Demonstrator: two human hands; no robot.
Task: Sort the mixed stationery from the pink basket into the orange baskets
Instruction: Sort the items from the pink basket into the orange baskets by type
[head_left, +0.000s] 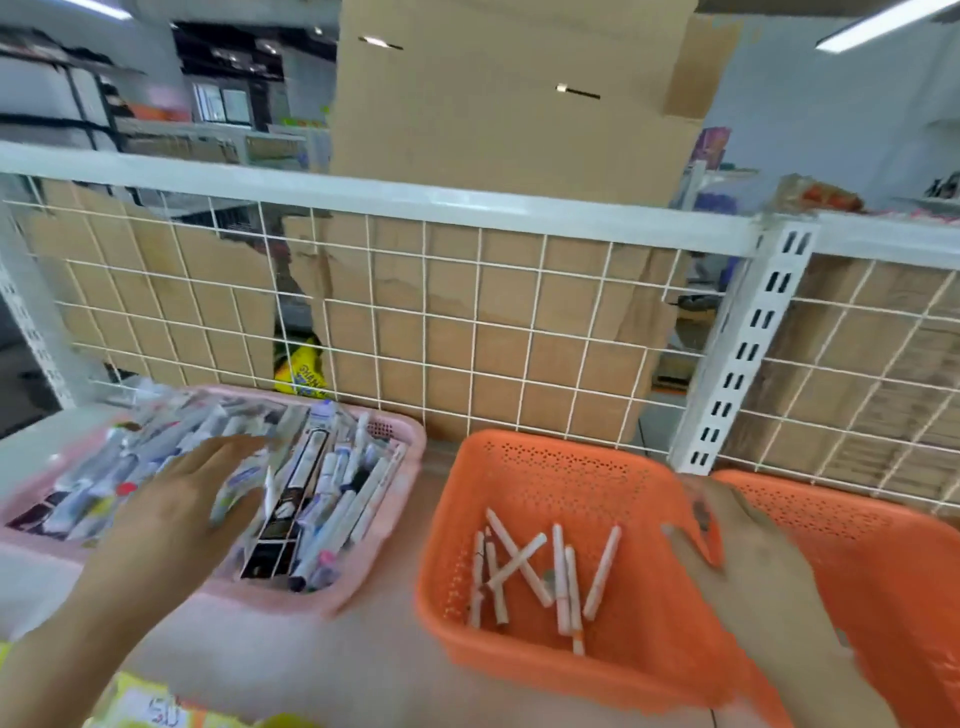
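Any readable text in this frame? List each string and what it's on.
"50", blurred, so a likely reading: yellow-and-white tag at the bottom left edge.
"HANG", partial and tilted: yellow packet behind the wire grid.
Labels on the stationery in the pink basket: too blurred to read.
White sticks in the orange basket: no print readable.

Left hand is spread flat over the jumbled stationery in the pink basket. Right hand hovers, blurred, across the rims where the two orange baskets meet: pale pens in the near orange basket just left of it, the second orange basket beneath and to its right.
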